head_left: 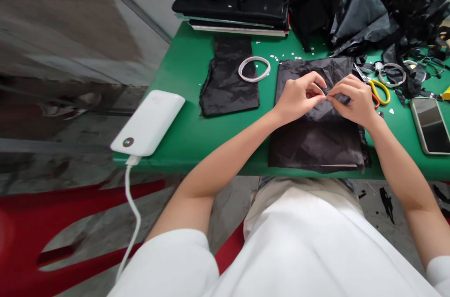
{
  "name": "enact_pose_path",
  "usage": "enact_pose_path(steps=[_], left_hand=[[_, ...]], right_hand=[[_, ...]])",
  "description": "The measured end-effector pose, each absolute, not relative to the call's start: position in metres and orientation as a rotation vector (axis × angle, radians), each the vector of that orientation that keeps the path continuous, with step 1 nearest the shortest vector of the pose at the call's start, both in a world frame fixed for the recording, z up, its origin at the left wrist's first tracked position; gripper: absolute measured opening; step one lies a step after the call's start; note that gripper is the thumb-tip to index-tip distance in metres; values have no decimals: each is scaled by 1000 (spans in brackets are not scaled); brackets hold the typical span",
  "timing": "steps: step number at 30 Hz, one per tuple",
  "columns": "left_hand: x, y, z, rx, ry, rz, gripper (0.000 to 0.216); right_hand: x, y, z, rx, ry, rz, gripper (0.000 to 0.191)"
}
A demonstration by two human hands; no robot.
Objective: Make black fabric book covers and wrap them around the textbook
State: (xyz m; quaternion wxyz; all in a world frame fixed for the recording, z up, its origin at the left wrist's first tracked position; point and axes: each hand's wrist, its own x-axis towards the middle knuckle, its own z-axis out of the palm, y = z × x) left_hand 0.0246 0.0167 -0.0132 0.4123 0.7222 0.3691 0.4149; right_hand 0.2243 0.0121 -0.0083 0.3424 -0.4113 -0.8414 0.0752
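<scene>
Both hands meet over a folded piece of black fabric (312, 147) on the green table. The fingertips of my left hand (297, 95) are pinched together and touch those of my right hand (355, 100), which pinches as well. Whatever lies between the fingertips is too small to make out. Close to the right hand are scissors (381, 91) with yellow and red handles, blades pointing away from me. Left of the fabric, a white ring-shaped roll (242, 75) rests partly on another black fabric piece (230, 93).
A white power bank (151, 121) with a cable sits at the left table edge (197, 147). A phone (434, 126) lies far right. Black fabric stacked on books (239, 30) and heaped black scraps (415, 20) fill the back. A second ring (393, 85) and small white bits lie around.
</scene>
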Motion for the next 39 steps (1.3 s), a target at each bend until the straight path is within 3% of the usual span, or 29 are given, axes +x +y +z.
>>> enact_pose_path(steps=[11,19,24,30,39], left_hand=[[27,14,-15,2007,1016,1001,13],[28,9,-8,1883,950,990,5],[26,16,-10,1716,948,948,15],[21,29,-14,1913,1132,797,9],[20,28,-10,1940,1148,633,10]], right_hand=[[230,12,-16,-935,-2357,131,18],[241,16,-7,-848,-2351,373,13],[256,23,-1,-1087,-2110,422,13],[279,40,-20,-1576,-1714,280,11],[270,37,-31,-1574,-1794,468,7]])
